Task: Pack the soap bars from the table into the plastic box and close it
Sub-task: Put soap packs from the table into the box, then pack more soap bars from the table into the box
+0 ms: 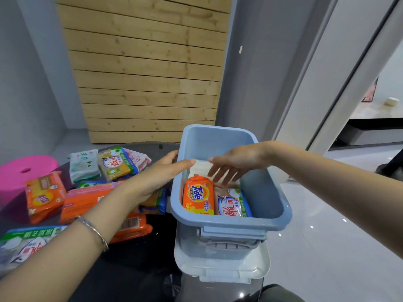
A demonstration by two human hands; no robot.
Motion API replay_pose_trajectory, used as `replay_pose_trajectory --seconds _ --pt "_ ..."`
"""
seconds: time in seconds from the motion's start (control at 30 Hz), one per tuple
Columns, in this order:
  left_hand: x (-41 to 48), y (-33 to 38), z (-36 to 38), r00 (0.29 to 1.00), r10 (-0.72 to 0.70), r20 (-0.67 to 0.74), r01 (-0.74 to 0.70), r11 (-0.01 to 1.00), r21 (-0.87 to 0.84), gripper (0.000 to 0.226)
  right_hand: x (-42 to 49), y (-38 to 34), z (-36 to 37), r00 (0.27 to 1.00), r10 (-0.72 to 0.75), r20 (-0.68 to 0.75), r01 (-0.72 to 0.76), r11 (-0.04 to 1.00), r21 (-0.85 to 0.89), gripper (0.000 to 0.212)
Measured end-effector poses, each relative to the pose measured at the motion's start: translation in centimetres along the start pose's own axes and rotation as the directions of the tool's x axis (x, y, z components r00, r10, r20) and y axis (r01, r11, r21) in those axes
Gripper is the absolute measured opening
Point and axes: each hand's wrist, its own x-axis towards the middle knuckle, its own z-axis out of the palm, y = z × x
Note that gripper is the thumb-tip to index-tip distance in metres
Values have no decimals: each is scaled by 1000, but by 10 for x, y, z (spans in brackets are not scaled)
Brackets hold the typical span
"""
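A blue plastic box stands open at the table's right edge, resting on its white lid. Inside lie an orange Tide bar, a white-and-blue wrapped bar and a pale bar behind them. My left hand rests on the box's left rim, fingers reaching over it, holding nothing. My right hand hovers inside the box above the bars, fingers spread and empty. Several wrapped soap bars lie scattered on the dark table to the left.
A pink plastic stool stands at the far left beside the table. A wooden slatted panel leans on the grey wall behind. Glossy white floor lies to the right of the box.
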Motion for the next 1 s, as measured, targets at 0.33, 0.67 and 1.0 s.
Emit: replay_pose_trajectory --seconds 0.33,0.67,1.0 --pt "-34 -23 -93 984 63 -165 -47 994 102 34 -30 -68 12 927 -357 -116 375 895 242 43" --pt "-67 -92 -162 988 -22 -152 100 847 523 62 17 -143 68 990 -121 -72 137 951 276 60" --pt "-6 -72 -154 955 -233 -182 285 893 349 69 68 -139 80 938 344 47 -327 829 453 78"
